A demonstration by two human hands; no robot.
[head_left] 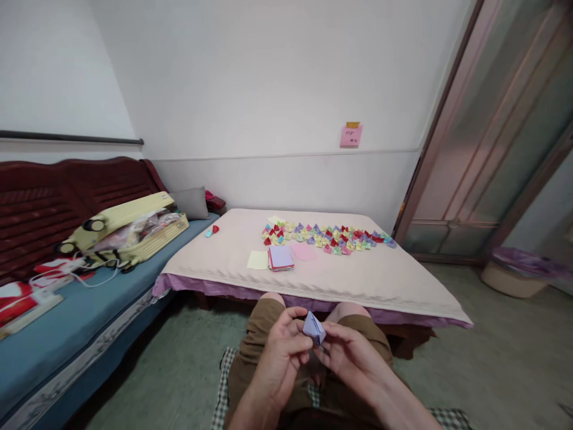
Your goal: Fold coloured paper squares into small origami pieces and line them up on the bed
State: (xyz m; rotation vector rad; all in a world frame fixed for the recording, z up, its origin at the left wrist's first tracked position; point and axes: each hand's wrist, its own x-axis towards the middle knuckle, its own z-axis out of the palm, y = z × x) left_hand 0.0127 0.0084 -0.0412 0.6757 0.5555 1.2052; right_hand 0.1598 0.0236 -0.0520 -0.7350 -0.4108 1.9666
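Observation:
Above my lap, a small purple piece of folded origami paper [314, 328] is pinched between both hands. My left hand [286, 346] grips its left side with thumb and fingers. From the right, my right hand [347, 352] holds its other edge with the fingertips. On the cloth-covered table in front lies a stack of square coloured paper [281, 257], purple on top. A pale yellow sheet [258, 260] and a pink sheet [304, 251] lie on either side of it. Behind them spread many small folded paper pieces [335, 236] in several colours.
The cream tablecloth [215, 263] covers the low table. Two small folded pieces, one being red [215, 229], lie at its left. An open yellow suitcase [134, 233] rests on the blue-cushioned bench [98, 304]. A lined bin [514, 272] stands right. A pink note [351, 136] hangs on the wall.

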